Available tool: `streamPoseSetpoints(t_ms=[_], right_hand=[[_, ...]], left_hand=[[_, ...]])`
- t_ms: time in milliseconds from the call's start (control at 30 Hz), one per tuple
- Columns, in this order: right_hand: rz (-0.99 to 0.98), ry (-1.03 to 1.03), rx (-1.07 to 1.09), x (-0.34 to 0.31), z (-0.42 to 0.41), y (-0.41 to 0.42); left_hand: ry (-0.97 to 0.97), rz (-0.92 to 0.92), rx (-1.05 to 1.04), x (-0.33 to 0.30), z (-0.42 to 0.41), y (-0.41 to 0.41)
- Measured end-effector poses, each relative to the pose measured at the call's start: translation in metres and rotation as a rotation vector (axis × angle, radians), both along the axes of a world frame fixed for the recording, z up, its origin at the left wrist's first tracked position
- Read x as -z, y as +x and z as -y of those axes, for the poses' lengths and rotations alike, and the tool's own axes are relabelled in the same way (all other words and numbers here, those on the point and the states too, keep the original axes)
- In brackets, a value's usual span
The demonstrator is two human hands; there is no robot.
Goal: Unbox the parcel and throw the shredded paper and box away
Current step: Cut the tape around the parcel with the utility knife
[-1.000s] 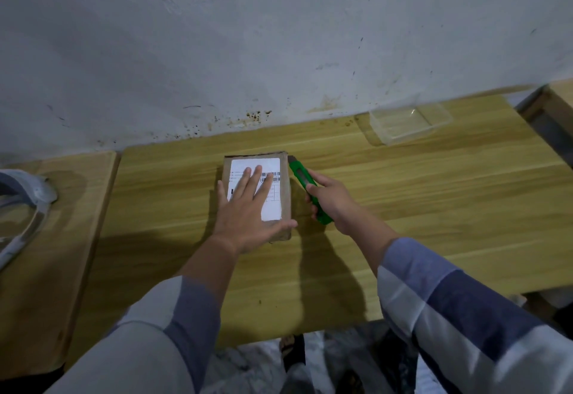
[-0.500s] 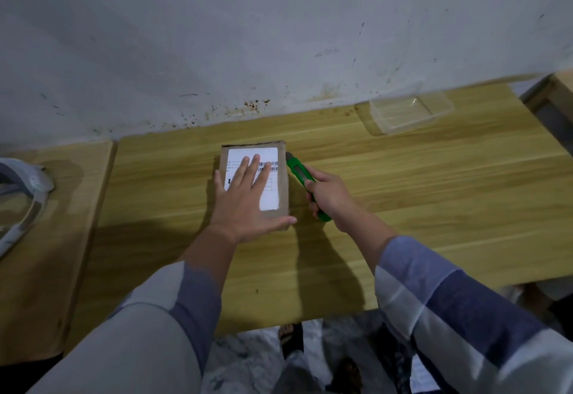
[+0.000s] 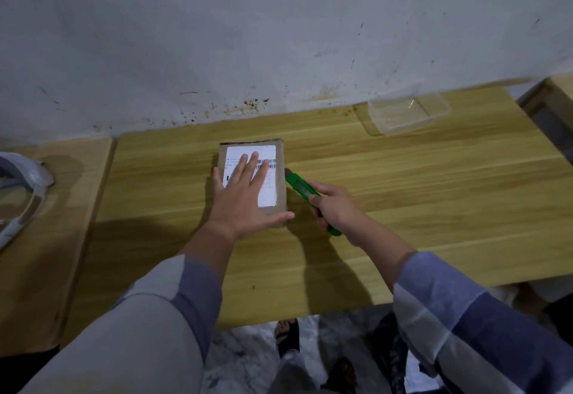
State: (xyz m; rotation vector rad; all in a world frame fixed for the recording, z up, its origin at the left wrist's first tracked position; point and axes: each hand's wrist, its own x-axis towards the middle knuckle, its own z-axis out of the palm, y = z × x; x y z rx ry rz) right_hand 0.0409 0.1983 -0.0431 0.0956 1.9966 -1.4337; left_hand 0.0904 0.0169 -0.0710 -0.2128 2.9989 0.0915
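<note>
Head view, looking forward and down. Nearest the camera, two sleeves in grey and blue blocks, left sleeve point(image 3: 148, 325) and right sleeve point(image 3: 483, 328), reach forward over the near edge of a light wooden table point(image 3: 434, 207) with a pale plank grain. Below that edge, a sandalled foot point(image 3: 286, 336) stands on a mottled floor.

Left hand point(image 3: 242, 198): laid flat, palm down, on top of the small brown cardboard parcel point(image 3: 280, 182), fingers straight and spread across its white printed shipping label point(image 3: 268, 196), thumb stretched along the parcel's near edge. The parcel lies flat on the table, left of centre, with its long side running away from the viewer.

Right hand point(image 3: 336, 210): fingers curled round the rear half of a green plastic utility knife point(image 3: 299, 187). The knife slants up and to the left, and its front end sits just beside the parcel's right side; whether the blade touches the cardboard cannot be told. The two hands are apart, with the parcel's right edge between them.

Farther back on the right, a clear shallow rectangular plastic container point(image 3: 409, 113) stands near the wall. At the far left, on a separate wooden surface point(image 3: 46, 238), lies a grey curved plastic object point(image 3: 21, 182), only partly in view. Behind everything, a white plastered wall point(image 3: 279, 37), scuffed, with brown specks along its base
</note>
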Motion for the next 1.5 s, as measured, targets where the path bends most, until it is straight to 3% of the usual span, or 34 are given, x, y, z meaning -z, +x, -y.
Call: streamPoseSetpoints(t_ms=[667, 833, 1500], right_hand=[[-0.067, 0.132, -0.03, -0.002, 0.002, -0.014], [-0.063, 0.135, -0.047, -0.002, 0.0, -0.015], [-0.12, 0.174, -0.097, -0.002, -0.014, 0.008]], left_hand=[[0.064, 0.034, -0.1, -0.001, -0.002, -0.029], [0.105, 0.023, 0.013, -0.005, 0.014, -0.016], [0.011, -0.01, 0.006, -0.001, 0.009, -0.007]])
